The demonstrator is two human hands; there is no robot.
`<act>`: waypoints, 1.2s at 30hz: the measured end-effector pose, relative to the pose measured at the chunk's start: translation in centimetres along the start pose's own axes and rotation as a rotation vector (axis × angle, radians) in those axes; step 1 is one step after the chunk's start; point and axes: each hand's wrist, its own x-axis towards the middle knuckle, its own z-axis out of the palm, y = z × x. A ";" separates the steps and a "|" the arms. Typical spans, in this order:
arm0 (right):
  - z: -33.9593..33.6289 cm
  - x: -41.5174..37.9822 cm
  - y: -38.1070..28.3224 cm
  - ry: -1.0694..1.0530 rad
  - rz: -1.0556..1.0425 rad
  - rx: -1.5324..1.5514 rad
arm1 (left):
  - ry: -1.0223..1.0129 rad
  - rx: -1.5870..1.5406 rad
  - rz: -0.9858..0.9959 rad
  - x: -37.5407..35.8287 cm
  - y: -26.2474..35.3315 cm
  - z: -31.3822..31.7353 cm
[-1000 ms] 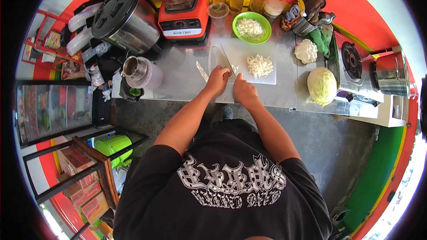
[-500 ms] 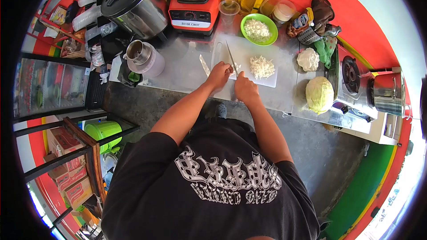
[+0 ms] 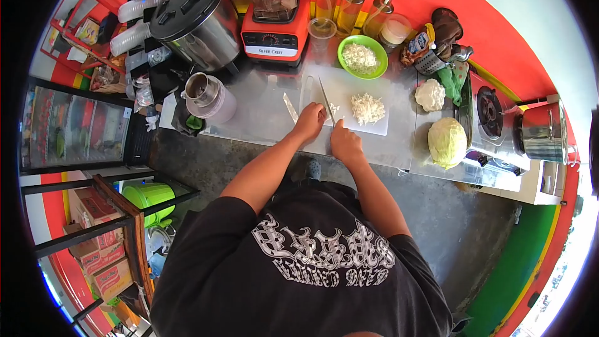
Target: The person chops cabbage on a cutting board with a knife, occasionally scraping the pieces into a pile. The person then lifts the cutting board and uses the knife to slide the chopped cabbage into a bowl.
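My right hand point(image 3: 347, 143) is closed round the handle of a knife point(image 3: 325, 95), whose blade points away from me over the white cutting board point(image 3: 377, 127). Beside the blade, my left hand point(image 3: 310, 118) has its fingers bent together at small white pieces; what it grips is mostly hidden. A pile of shredded white food point(image 3: 367, 108) lies on the board's right part. Behind the board stands a green bowl point(image 3: 364, 73) with more white shreds. Left of the board, a long pale strip point(image 3: 291, 107) lies on the metal counter point(image 3: 249, 118).
A cabbage point(image 3: 447, 143) and a white lump point(image 3: 430, 95) lie right of the board, near a gas stove point(image 3: 490, 112). At the back are a red blender point(image 3: 272, 34) and pump bottles point(image 3: 350, 3). A pinkish container point(image 3: 218, 109) stands left.
The whole view has shifted slightly, with the counter lower in the frame. Both hands stay at the board, the knife still in my right hand.
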 end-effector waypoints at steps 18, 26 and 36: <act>-0.8 -0.2 -0.1 -0.035 -0.016 0.013 | -0.041 -0.016 -0.021 -0.1 0.1 0.0; 1.5 -0.2 0.3 0.010 0.008 0.068 | -0.039 0.062 -0.028 -0.1 0.9 -0.2; 1.2 -1.5 3.9 0.099 0.091 0.132 | -0.063 0.114 -0.052 0.1 1.9 0.1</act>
